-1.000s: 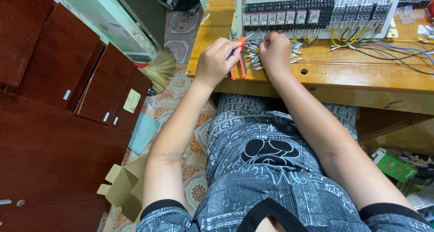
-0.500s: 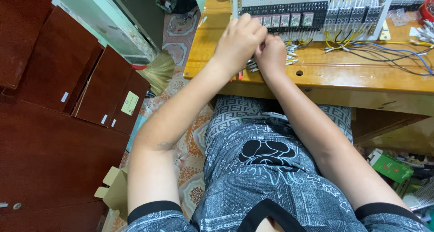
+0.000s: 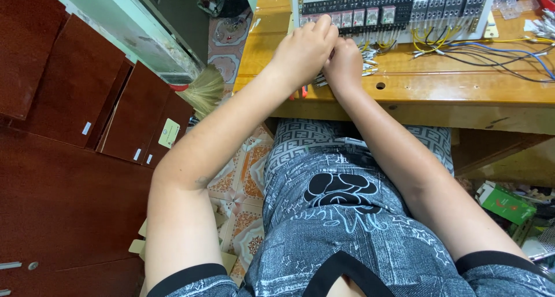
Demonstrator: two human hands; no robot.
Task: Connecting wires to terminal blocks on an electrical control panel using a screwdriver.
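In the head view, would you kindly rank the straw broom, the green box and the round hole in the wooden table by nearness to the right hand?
1. Round hole in the wooden table, just right of the right hand.
2. Straw broom, left, on the floor.
3. Green box, lower right.

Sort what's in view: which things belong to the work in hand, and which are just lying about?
In the work:
left hand and right hand, pressed together at the bench edge
small wire pieces beside them
wiring panel with relays
orange-handled tool, mostly hidden

Lying about:
broom
green box
loose blue and black wires
brown cabinets
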